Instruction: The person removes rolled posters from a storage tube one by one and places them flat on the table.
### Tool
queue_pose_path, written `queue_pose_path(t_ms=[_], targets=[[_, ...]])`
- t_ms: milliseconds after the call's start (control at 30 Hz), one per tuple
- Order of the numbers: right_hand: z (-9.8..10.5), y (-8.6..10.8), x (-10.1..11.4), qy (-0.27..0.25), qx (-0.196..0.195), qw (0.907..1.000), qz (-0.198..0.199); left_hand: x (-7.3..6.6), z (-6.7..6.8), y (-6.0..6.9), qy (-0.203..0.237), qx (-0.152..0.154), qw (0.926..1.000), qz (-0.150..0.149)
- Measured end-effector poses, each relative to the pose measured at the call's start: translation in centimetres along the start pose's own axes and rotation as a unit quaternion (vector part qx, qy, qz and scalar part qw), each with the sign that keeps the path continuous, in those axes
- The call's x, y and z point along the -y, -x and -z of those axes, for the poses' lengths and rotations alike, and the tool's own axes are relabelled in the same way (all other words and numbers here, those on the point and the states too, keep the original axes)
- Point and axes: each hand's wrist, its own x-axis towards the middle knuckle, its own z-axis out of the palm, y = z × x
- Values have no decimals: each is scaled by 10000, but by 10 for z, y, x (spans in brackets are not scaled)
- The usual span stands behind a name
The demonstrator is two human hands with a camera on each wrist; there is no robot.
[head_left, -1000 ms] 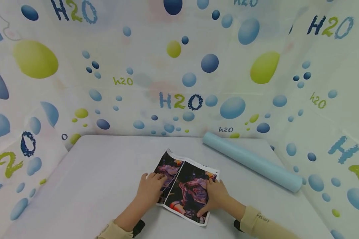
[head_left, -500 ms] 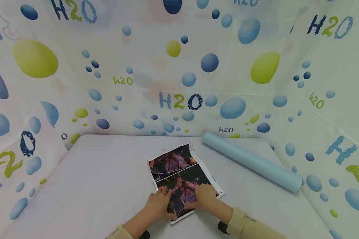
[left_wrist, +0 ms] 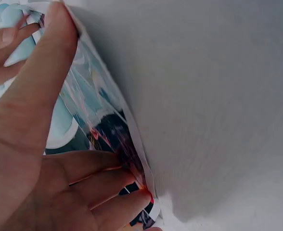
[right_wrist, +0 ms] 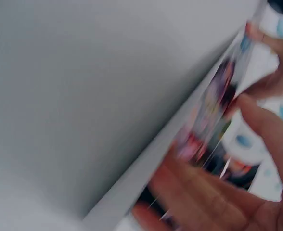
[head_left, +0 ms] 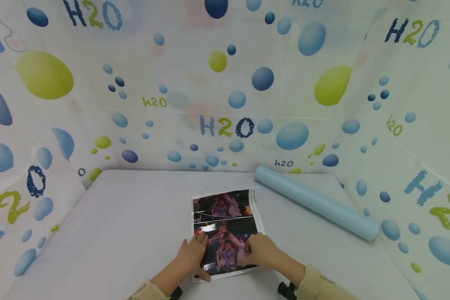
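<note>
A glossy photo print [head_left: 225, 225] with white borders lies on the white table, nearly square to its front edge. It carries dark, colourful pictures of people, one above the other. My left hand [head_left: 192, 254] rests on its lower left edge, thumb apart from the fingers. At the lower right edge my right hand [head_left: 261, 252] touches the print with bent fingers. In the left wrist view the left thumb [left_wrist: 45, 62] and fingers [left_wrist: 100, 187] lie spread along the print's edge [left_wrist: 127, 125]. The right wrist view is blurred; its fingers [right_wrist: 194, 192] lie against the print, away from the thumb.
A light blue roll [head_left: 316, 203] lies diagonally at the back right of the white table [head_left: 127, 225]. A patterned curtain with blue and green drops [head_left: 225, 83] hangs behind and beside the table. A dark wrist device [head_left: 286, 290] sits under the right cuff.
The print was tilted one way, then swung the other way, and now lies nearly straight. Both hands shifted along with it and stay at its edges; the roll has not moved.
</note>
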Motion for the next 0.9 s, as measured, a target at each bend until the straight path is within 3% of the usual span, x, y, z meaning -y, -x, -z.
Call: queue_pose_path(t_ms=[167,400,500,667,900], targets=[[14,-10,-22,-718,205,9968,285,1,-1,4,10,-28,10000,-53],[25,-31,-44,-128,171,9959,882,-3,-1,10,-191,4,9998,-28],[24,-42,-51,-6,135,9974,710,-5,-2,12,-275,35,9996,-70],[24,-61,-59,237,161,9995,97,-7,-4,16,-383,97,9992,-113],[27,-77,-67,454,279,9977,-419,-9,-10,22,-540,-2,9983,-239]])
